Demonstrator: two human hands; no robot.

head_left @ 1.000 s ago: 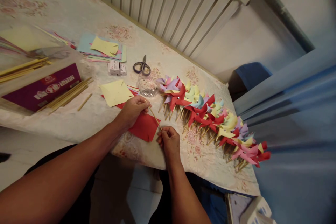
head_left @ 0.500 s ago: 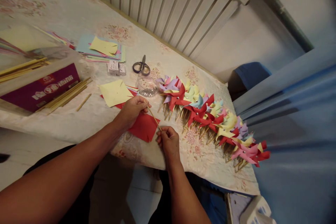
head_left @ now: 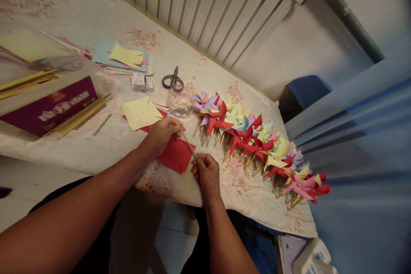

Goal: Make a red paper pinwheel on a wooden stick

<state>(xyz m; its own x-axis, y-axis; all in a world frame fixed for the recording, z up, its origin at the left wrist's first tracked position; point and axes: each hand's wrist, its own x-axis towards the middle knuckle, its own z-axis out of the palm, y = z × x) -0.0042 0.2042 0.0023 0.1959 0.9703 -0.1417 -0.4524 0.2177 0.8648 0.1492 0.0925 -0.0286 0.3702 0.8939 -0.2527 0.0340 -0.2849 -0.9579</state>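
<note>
My left hand [head_left: 162, 134] pinches the upper end of a thin wooden stick [head_left: 189, 143]. My right hand [head_left: 205, 171] pinches the stick's lower end, near the table's front edge. Both hands hover over a red paper square [head_left: 175, 155] lying on the flowered tablecloth [head_left: 105, 150]. A yellow paper square [head_left: 140, 112] lies just left of my left hand. A small clear dish of pins [head_left: 180, 106] stands behind it. To the right runs a long row of finished paper pinwheels [head_left: 253, 139] in red, yellow, pink, purple and blue.
Scissors [head_left: 173, 80] and small white boxes [head_left: 140, 82] lie behind the dish. Stacked coloured paper [head_left: 123, 59] is farther back. A purple box [head_left: 48, 105] and loose wooden sticks [head_left: 80, 116] sit at left. A radiator [head_left: 205, 13] runs behind the table; blue fabric [head_left: 362, 145] hangs right.
Hardly anything has changed: both hands keep their pinch on the stick in the same spot, and the view has shifted very slightly.
</note>
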